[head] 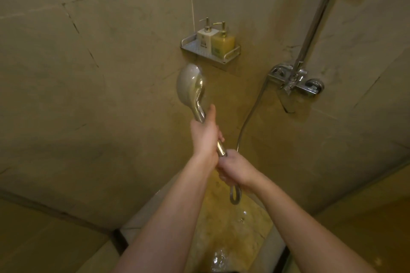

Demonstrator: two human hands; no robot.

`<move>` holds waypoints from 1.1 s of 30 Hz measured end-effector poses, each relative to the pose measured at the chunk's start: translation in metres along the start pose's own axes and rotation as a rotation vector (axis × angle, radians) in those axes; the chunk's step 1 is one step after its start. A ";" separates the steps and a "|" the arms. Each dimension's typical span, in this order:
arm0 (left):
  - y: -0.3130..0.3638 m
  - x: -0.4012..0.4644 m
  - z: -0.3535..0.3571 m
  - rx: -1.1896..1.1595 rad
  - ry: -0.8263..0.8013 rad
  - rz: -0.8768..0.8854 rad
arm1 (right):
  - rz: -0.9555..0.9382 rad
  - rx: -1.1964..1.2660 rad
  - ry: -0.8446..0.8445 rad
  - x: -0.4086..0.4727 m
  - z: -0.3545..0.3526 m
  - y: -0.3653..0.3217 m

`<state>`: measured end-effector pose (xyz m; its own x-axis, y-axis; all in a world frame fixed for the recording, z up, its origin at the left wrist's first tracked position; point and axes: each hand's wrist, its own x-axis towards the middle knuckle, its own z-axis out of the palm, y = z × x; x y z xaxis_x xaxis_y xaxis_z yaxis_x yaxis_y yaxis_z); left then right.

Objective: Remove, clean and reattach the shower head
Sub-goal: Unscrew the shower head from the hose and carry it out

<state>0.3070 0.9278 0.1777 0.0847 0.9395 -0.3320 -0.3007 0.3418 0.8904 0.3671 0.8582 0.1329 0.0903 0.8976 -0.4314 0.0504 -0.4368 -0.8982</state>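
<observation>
Left hand (205,137) gripping shower head (192,86) handle; right hand (235,167) clasping hose (250,115)

Dim beige tiled walls (88,62), wet floor (233,228)

White pump bottle (205,37), at 12 o'clock on the wall shelf (230,52): dark label marks on the front, too small and blurred to read.
Amber pump bottle (223,44), just beside it toward 1 o'clock: pale greenish label patch low on the front, not legible.
Mixer tap (295,82), at 2 o'clock: no readable brand or markings.
Shower head (190,82), near 11 o'clock: no readable lettering.
</observation>
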 end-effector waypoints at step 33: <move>0.008 -0.004 -0.008 -0.152 0.043 -0.091 | -0.046 -0.197 0.054 -0.011 0.001 -0.003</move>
<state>0.2969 0.9261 0.1834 0.0780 0.9019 -0.4248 -0.4344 0.4143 0.7998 0.3653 0.8501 0.1404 0.1367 0.9147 -0.3803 0.2486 -0.4033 -0.8807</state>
